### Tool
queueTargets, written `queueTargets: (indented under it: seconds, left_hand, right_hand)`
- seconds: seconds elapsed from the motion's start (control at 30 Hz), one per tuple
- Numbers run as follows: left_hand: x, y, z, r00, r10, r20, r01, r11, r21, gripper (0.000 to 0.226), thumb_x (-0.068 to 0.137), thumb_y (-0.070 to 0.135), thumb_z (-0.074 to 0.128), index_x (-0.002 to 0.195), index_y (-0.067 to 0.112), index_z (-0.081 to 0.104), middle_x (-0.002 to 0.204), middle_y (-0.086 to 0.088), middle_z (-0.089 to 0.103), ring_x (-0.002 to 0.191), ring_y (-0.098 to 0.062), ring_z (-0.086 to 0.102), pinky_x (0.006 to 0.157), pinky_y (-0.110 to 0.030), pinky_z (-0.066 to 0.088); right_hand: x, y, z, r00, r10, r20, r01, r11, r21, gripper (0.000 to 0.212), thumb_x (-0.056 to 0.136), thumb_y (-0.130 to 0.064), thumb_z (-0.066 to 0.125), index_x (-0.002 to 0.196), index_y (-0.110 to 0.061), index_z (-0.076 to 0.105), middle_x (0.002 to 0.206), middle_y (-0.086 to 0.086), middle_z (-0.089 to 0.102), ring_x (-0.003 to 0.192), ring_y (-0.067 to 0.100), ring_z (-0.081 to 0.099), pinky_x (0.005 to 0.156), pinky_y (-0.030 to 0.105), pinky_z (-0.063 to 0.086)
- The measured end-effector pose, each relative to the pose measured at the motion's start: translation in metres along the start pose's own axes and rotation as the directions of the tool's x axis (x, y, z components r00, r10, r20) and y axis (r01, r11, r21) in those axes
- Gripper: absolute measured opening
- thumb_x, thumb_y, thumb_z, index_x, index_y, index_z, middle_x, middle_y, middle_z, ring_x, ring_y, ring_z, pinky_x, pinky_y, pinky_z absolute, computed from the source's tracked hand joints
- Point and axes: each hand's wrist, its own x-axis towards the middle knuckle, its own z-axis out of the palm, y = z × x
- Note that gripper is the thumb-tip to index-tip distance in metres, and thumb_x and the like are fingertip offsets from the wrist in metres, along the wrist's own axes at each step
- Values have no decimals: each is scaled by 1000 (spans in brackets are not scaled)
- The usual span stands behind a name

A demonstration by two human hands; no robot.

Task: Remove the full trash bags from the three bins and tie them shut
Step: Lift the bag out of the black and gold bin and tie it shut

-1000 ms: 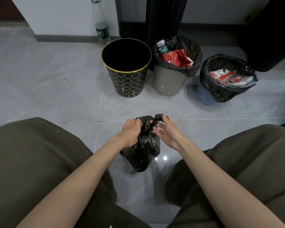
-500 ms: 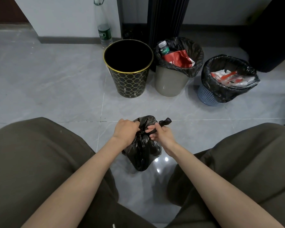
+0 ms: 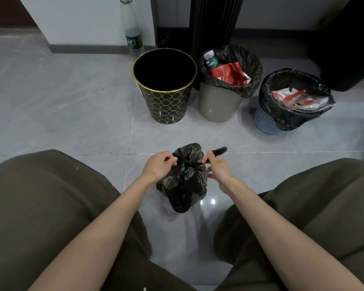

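"Where my hands meet, there's a knot (image 3: 185,164) at the neck of a black trash bag (image 3: 184,185). L hand (image 3: 159,168) grips the neck right at the knot, fingers curled tight. R hand (image 3: 218,169) pinches a twisted loose end (image 3: 220,150), which pokes out past my fist to the R," I say.

"Which way does the bag lie from yr grip?"

"Straight below it. Bag stands upright on the floor btwn my knees, long axis vertical, knot on top. Hands sit level, one each side, equally near. So I'd judge the next pull goes outward, L and R, to cinch it."

"And around it?"

"Glossy grey tile floor (image 3: 72,112). Beyond, well apart, three bins in a row: black-and-gold bin (image 3: 166,108), looks unlined; grey bin (image 3: 216,108) and blue basket bin (image 3: 265,122), both w/ full black liners. Clear bottle (image 3: 132,40) by the white wall behind."
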Motion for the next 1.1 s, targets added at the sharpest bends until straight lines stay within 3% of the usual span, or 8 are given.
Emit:
queueTargets:
  seconds: [0.07, 0.23, 0.33, 0.5, 0.67, 0.83, 0.93, 1.1]
  left_hand:
    - [2, 4, -4, 997, 80, 21, -78, 992, -94, 22, 94, 25, 54, 76, 18, 64, 85, -3, 62, 88, -17, 54, 80, -27, 38]
    - [5, 18, 7, 963, 268, 36, -259, 952, -164, 21, 92, 17, 56, 74, 21, 67, 102, 8, 60, 115, -13, 50, 110, -38, 28]
    - [1, 25, 12, 946, 293, 139, -248, 930, -271, 17, 92, 16, 55, 98, 16, 71, 89, 9, 66, 95, -5, 57, 104, -30, 36]
    - [-1, 25, 20, 940, 240, 244, -175, 949, -262, 18, 81, 42, 55, 73, 33, 69, 93, 13, 72, 98, -5, 63, 101, -34, 42]
    - [-5, 28, 16, 960, 187, 207, -85, 904, -419, 20, 94, 17, 53, 94, 8, 71, 100, -3, 70, 93, -5, 62, 90, -11, 44]
    - [-6, 25, 17, 965, 175, 198, -69, 889, -452, 22, 96, 12, 50, 99, 0, 68, 98, -4, 67, 90, -3, 60, 83, -5, 42]
    - [-7, 25, 16, 965, 174, 198, -82, 911, -403, 21, 96, 15, 51, 95, 6, 69, 93, 4, 66, 83, 7, 57, 80, -3, 39]
    - [-9, 28, 10, 966, 103, 239, 0, 918, -396, 17, 94, 19, 53, 89, 13, 69, 92, 3, 65, 85, -5, 57, 76, -7, 40]
  right_hand:
    - [-1, -9, -2, 992, -125, -25, 120, 979, -163, 41, 99, -32, 42, 65, -18, 60, 69, 1, 58, 54, 8, 46, 56, 22, 37]
    - [-4, -31, -5, 965, -260, 21, 260, 955, -145, 34, 99, -28, 46, 69, -18, 59, 62, -4, 53, 50, 5, 40, 55, 20, 34]
    - [-5, -39, -12, 970, -235, 64, 240, 968, -75, 31, 99, -26, 46, 72, -17, 59, 64, -2, 57, 43, 0, 40, 56, 19, 37]
    - [-6, -39, -17, 975, -164, 150, 162, 986, 25, 25, 99, -25, 47, 86, -17, 67, 78, -2, 68, 55, 7, 44, 61, 19, 42]
    - [1, -35, -24, 990, -119, 80, 98, 968, 233, 29, 96, -8, 44, 118, -18, 59, 105, 3, 71, 68, 11, 53, 68, 24, 47]
    - [-2, -29, -20, 987, -55, 149, 84, 977, -195, 24, 94, -18, 54, 114, -17, 67, 107, -6, 62, 79, 0, 48, 69, 16, 40]
    - [-3, -28, -12, 970, -118, 214, 168, 959, -230, 26, 94, -22, 58, 99, 0, 71, 99, 8, 70, 83, 7, 60, 67, 6, 42]
    - [1, -21, -5, 979, -151, 140, 166, 981, -104, 20, 91, -18, 62, 97, -2, 73, 95, 11, 71, 80, 5, 61, 65, 4, 44]
